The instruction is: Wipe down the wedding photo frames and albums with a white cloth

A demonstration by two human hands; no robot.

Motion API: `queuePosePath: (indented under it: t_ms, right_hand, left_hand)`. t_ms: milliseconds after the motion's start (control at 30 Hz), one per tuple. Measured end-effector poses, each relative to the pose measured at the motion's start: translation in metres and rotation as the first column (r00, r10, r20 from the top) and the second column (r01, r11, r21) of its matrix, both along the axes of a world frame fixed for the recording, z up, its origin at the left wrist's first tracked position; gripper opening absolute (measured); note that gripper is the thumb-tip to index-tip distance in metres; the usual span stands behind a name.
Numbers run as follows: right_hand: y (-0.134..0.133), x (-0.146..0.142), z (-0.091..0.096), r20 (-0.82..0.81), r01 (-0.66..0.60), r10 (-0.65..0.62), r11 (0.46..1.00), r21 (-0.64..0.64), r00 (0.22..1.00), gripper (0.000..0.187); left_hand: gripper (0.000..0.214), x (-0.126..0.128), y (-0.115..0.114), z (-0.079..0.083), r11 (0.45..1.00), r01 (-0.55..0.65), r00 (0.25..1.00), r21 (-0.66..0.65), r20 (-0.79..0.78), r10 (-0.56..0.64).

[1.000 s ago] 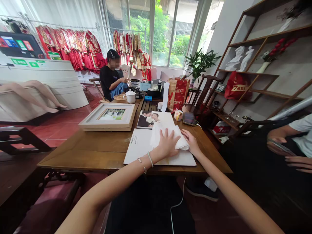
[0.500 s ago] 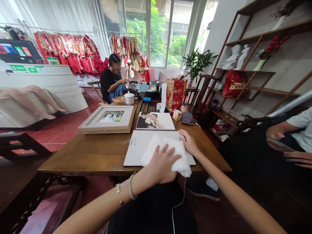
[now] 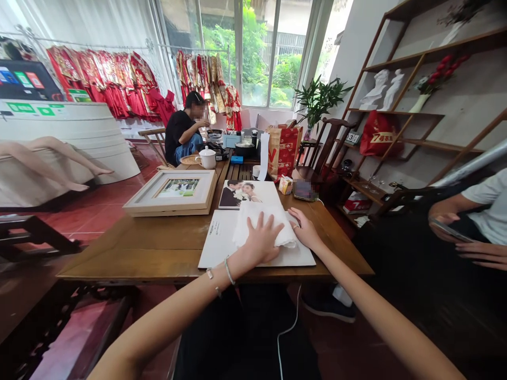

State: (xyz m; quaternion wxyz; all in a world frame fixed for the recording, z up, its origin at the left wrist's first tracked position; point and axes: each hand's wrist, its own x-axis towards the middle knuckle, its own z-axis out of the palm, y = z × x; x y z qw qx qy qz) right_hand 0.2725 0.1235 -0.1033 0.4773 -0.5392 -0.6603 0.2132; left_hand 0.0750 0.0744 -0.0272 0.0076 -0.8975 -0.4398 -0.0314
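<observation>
A white cloth [image 3: 247, 216] lies bunched on a flat white panel [image 3: 222, 248] with small print on its left side, at the table's near edge. My left hand [image 3: 263, 237] presses flat on the cloth, fingers spread. At the panel's right edge rests my right hand [image 3: 304, 229], fingers stretched out and touching the surface. Just behind the panel lies a photo print [image 3: 247, 194] of a couple, its near edge partly covered by the cloth. To the left sits a light wooden picture frame [image 3: 174, 192] with a photo inside.
On the wooden table [image 3: 158, 248] stand a white lidded cup [image 3: 206, 157], a red and brown paper bag [image 3: 283, 153], a small carton [image 3: 285, 184] and a phone [image 3: 304, 191]. A person [image 3: 186, 132] sits at the far end; another person's hands [image 3: 455, 232] hold a phone at right.
My left hand has pushed the cloth away from me, from the panel's near edge to its far edge. My right hand stays at the panel's right side.
</observation>
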Motion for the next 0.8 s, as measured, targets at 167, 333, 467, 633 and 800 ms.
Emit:
queuePosePath:
  t_ms: [167, 333, 467, 633, 800]
  right_hand:
    - [-0.004, -0.004, 0.005, 0.025, 0.021, -0.02, 1.0, -0.003, 0.999, 0.05]
    - [-0.007, -0.005, 0.008, 0.03, 0.02, -0.02, 1.0, 0.009, 0.999, 0.05]
    - [-0.005, -0.005, 0.007, 0.04, 0.028, -0.028, 1.0, 0.003, 0.999, 0.05]
    - [-0.003, -0.003, 0.003, 0.017, 0.02, -0.02, 1.0, 0.009, 1.0, 0.05]
    - [-0.002, -0.001, 0.001, 0.017, -0.002, 0.002, 1.0, 0.009, 1.0, 0.05]
  left_hand:
    - [0.077, -0.012, -0.049, -0.005, 0.998, 0.061, 0.998, 0.017, 0.003, -0.061]
    - [0.081, -0.026, -0.078, -0.006, 0.994, 0.102, 0.995, -0.044, 0.021, -0.101]
    - [0.074, -0.025, -0.063, -0.001, 0.995, 0.073, 0.996, -0.068, 0.046, -0.07]
    - [0.064, -0.016, -0.019, 0.003, 0.998, -0.013, 0.998, -0.055, 0.055, 0.016]
    - [0.059, -0.009, 0.018, 0.005, 0.994, -0.088, 0.994, -0.057, 0.057, 0.091]
